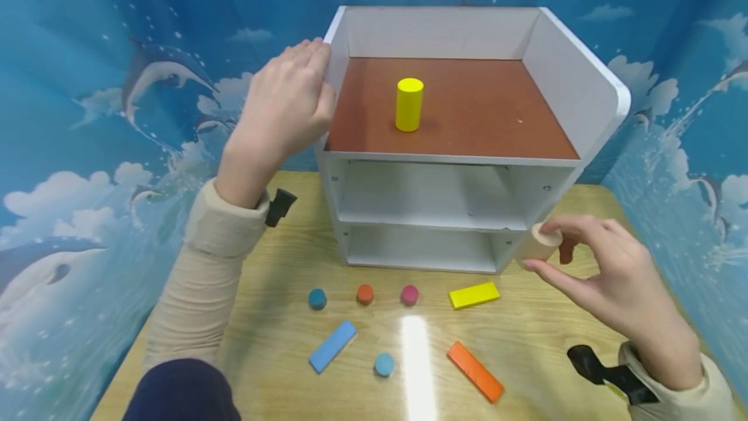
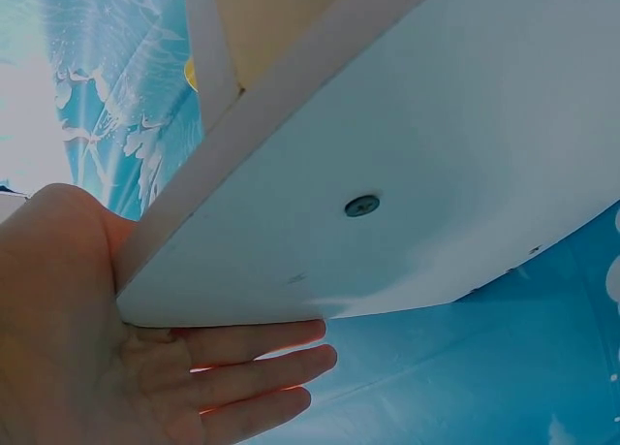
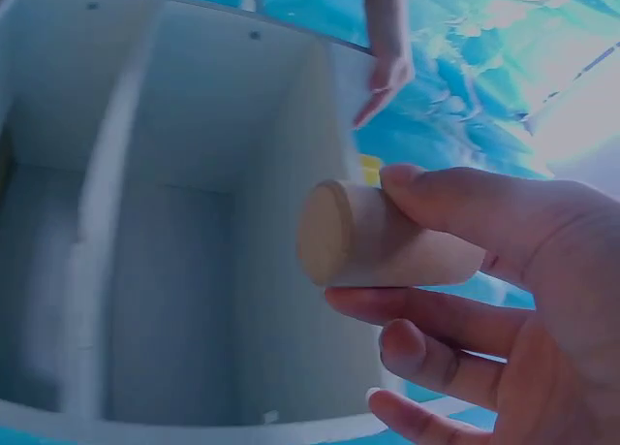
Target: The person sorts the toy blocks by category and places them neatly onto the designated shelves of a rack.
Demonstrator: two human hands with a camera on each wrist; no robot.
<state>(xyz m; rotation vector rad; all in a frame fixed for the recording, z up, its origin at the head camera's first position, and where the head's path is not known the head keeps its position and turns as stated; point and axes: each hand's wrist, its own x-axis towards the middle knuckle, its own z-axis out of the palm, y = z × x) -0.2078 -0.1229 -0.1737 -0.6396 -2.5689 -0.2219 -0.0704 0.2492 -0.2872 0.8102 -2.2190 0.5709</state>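
Note:
My right hand [image 1: 619, 271] pinches a plain wooden cylinder [image 1: 539, 243] between thumb and fingers, beside the right front of a white shelf unit [image 1: 584, 76]. The cylinder [image 3: 387, 237] lies sideways in the right wrist view, one round end facing the compartments. At the unit's left side wall, my left hand [image 1: 286, 96] touches the edge. In the left wrist view, the straight fingers [image 2: 257, 375] of that hand lie along the white panel [image 2: 417, 164], its edge against the base of the thumb. A yellow cylinder [image 1: 408, 106] stands upright on the brown top [image 1: 479, 109].
In front of the unit lie a yellow block [image 1: 474, 295], an orange block [image 1: 476, 371], a blue block [image 1: 333, 345] and several small discs, including a pink disc [image 1: 410, 295] and a light blue disc [image 1: 384, 364]. A blue ocean-print curtain [image 1: 87, 115] surrounds the wooden table [image 1: 280, 265].

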